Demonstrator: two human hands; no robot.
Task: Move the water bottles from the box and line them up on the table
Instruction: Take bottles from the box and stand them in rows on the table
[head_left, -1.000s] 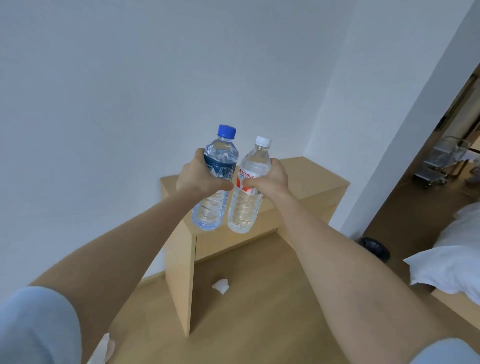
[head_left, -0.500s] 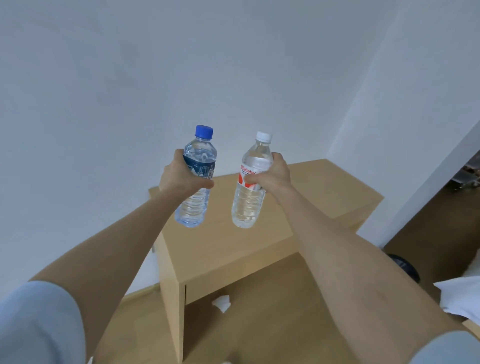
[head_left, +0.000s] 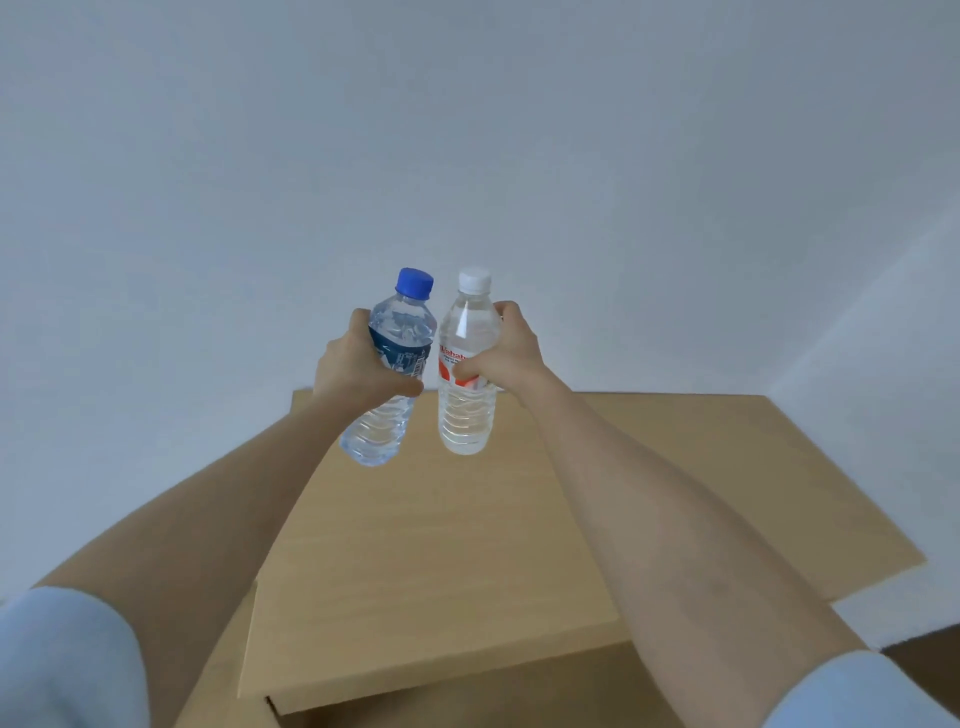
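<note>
While both arms stretch forward, I see the left hand (head_left: 358, 371) wrapped round the dark label of a blue-capped bottle (head_left: 406, 319), which tilts with its cap leaning right. The right hand (head_left: 506, 358) grips a white-capped bottle (head_left: 467, 415), upright, at its red-and-white label. Both bottles hang side by side above the far part of the wooden table (head_left: 457, 551), bases clear of its top; whether their shoulders touch I cannot tell. Pale blue sleeves (head_left: 67, 660) edge my view, with a plain wall (head_left: 467, 130) behind.

A plain indoor room: bare white walls (head_left: 467, 130), light wooden table (head_left: 441, 545).
</note>
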